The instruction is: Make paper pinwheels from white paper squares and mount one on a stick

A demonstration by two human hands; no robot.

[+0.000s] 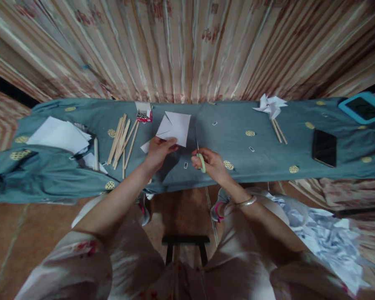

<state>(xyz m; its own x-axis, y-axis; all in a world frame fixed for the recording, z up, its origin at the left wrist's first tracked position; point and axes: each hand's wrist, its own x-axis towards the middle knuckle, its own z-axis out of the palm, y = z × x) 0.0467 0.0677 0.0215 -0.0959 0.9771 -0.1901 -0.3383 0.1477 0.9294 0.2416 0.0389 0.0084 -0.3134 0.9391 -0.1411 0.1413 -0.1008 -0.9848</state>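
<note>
Here, in the head view: paper square and scissors in two hands.
The left hand pinches the square's near edge; right of the square, the right hand grips the scissors' handle; left of it lie wooden sticks.

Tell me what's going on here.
A person sits at a cloth-covered table, holding a white paper in the left hand and scissors in the right hand. The paper has slits cut into it, and the blades are just to its right, not touching it. To the left lie sticks, an open box and a pile of sheets. To the right are a pinwheel and a phone.
</note>
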